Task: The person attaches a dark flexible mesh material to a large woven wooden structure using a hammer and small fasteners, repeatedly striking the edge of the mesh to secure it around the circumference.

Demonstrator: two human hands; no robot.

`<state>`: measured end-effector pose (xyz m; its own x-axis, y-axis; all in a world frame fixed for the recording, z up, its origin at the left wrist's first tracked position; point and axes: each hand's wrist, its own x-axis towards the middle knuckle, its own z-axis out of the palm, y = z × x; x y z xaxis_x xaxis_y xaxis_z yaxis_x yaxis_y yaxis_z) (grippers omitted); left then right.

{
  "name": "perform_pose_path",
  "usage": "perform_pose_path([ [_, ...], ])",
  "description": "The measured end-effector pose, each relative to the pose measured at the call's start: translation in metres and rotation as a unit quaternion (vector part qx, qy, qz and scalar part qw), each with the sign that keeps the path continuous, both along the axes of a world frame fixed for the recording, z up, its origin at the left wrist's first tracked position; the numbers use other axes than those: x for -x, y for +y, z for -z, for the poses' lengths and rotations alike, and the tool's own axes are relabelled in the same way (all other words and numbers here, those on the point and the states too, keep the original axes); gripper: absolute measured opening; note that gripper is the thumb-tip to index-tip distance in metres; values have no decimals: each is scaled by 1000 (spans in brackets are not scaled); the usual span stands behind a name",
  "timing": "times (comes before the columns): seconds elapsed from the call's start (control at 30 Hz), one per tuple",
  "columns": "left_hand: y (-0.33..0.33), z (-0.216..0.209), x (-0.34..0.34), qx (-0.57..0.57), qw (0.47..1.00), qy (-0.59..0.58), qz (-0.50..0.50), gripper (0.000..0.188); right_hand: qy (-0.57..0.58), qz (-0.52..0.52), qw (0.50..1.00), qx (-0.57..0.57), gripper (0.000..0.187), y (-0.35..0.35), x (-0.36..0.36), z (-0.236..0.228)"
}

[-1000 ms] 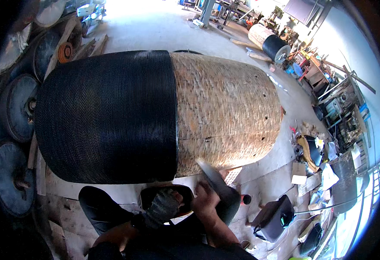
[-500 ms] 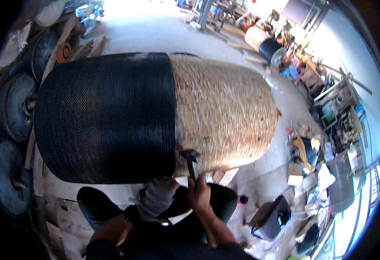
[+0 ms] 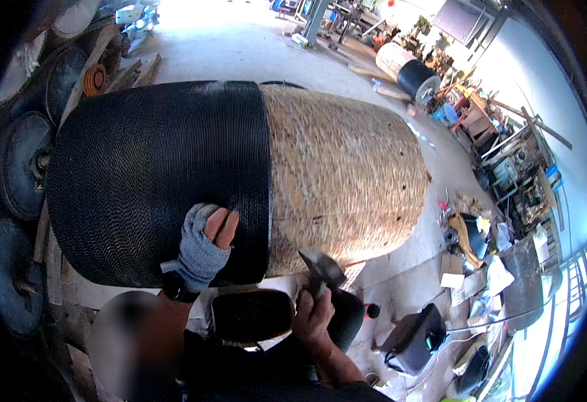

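A large barrel-shaped roller lies crosswise in front of me. Its left part is a black, finely ridged covering point(image 3: 153, 161); its right part is a rough tan surface point(image 3: 347, 174), and a straight seam divides them. In a grey glove with bare fingertips, my left hand point(image 3: 205, 244) lies on the black covering near the seam, fingers stretched out. My right hand point(image 3: 312, 320) is wrapped round the handle of a hammer point(image 3: 323, 266). The hammer's dark metal head is close to the roller's lower tan edge; whether it touches cannot be made out.
Dark round discs point(image 3: 29, 164) and wooden planks stand along the left side. A dark box-like case point(image 3: 411, 338) sits on the floor at right, near scattered scraps and cardboard point(image 3: 451, 271). Another smaller black-and-tan roller point(image 3: 417, 79) lies far right. A dark rounded seat-like thing point(image 3: 252, 315) is below the roller.
My left hand has moved up from below the roller onto its black covering. My right hand and the hammer have shifted down and slightly right, away from the seam.
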<state>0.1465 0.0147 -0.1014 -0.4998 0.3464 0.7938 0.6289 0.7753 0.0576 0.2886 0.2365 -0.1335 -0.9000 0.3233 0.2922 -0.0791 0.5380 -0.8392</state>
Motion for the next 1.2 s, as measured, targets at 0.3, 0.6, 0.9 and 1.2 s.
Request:
perform_pose_path([
  [0.3, 2, 0, 3, 16, 999, 5, -35, 34, 9, -28, 998, -59, 22, 0, 10, 14],
  [0.6, 4, 1, -1, 29, 997, 17, -63, 33, 105, -79, 989, -65, 16, -1, 14, -1],
  [0.9, 10, -8, 13, 44, 993, 28, -110, 39, -90, -26, 992, -88, 22, 13, 5, 42],
  [1.2, 56, 16, -64, -65, 989, -135, 15, 50, -96, -3, 995, -34, 21, 19, -29, 40],
])
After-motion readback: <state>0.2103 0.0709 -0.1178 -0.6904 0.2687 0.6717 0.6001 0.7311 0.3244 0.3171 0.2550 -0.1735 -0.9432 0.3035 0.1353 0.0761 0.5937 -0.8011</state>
